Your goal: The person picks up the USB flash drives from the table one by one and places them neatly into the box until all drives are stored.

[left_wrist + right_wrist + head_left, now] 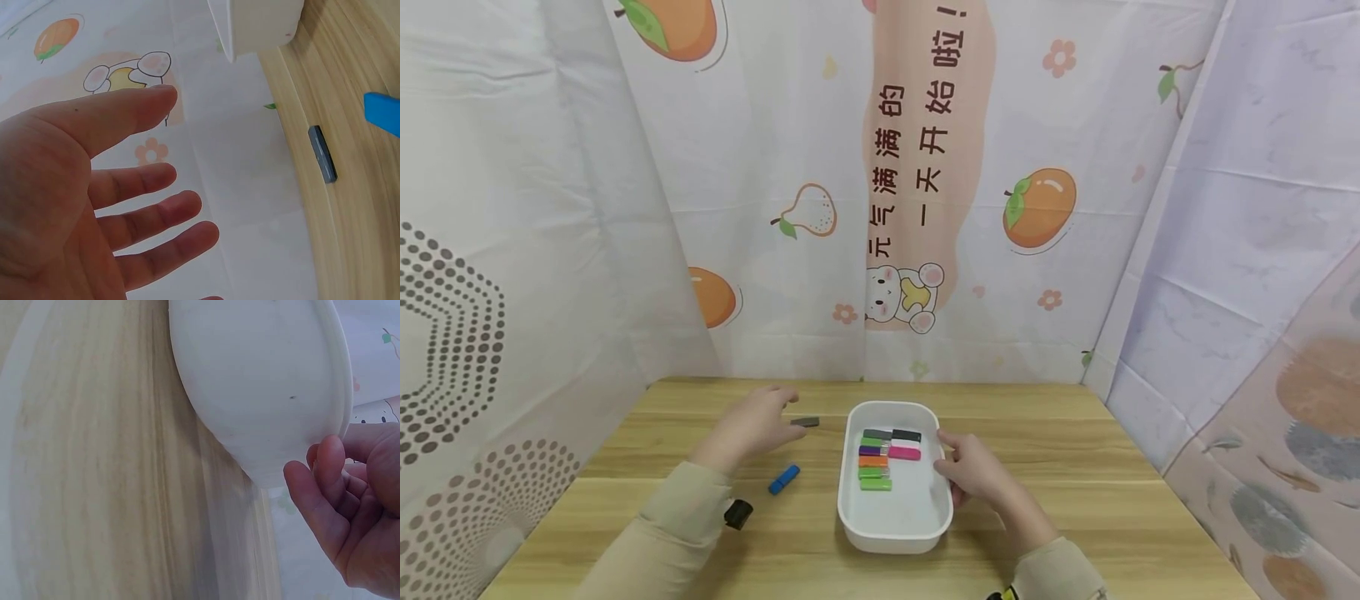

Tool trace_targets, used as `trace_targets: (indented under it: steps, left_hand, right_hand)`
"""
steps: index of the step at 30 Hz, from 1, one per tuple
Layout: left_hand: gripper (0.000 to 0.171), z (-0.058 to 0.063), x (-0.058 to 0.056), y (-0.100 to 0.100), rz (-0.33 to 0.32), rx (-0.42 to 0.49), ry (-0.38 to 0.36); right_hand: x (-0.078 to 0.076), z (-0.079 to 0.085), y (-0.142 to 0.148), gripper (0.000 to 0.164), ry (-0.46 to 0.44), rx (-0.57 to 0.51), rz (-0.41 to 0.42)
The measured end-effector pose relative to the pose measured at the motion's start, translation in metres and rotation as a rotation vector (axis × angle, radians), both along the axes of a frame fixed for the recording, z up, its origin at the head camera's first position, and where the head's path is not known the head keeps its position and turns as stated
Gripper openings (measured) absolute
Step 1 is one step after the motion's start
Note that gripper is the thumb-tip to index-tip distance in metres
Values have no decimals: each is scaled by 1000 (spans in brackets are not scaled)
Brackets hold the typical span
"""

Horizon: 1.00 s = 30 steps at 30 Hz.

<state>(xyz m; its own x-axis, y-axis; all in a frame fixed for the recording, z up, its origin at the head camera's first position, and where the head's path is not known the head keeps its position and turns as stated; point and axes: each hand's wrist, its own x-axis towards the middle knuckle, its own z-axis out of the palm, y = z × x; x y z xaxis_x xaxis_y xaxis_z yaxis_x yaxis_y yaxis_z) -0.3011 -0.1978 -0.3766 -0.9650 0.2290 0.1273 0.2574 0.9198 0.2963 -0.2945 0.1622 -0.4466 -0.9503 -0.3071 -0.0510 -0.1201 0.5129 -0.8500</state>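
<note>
My left hand hovers over the left of the table, thumb and fingers apart, holding nothing. A dark grey USB stick lies right by its fingertips in the head view; in the left wrist view, this stick lies beyond the spread fingers. Nearer me is a blue USB stick. My right hand grips the right rim of a white plastic bin, with finger pads against its outer wall. Inside the bin, several USB sticks lie in two columns, among them orange, black and pink ones.
The wooden table runs back to a printed white curtain. More cloth hangs at both sides. A small black device sits at the left sleeve's cuff.
</note>
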Motion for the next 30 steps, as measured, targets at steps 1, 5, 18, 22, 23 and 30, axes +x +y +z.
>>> trace_targets:
  steps: [1,5,18,22,23,30]
  left_hand:
    - [60,0,1,-2,6,-2,-3]
    - [62,0,3,-7,13,-5,-3]
    - [58,-9,8,-24,26,-20,-3]
    - [56,-16,10,-27,14,-19,-13]
    - [57,-18,10,-27,11,-18,-15]
    - [60,-29,13,-28,30,-26,-82]
  right_hand:
    - [0,0,0,63,-1,-1,0]
    - [1,1,0,63,-2,4,-2]
    - [0,0,1,63,-17,7,-11]
    - [0,1,1,63,-23,6,-16]
    - [0,1,0,63,-26,5,-18]
    - [0,1,-1,62,-4,-9,0]
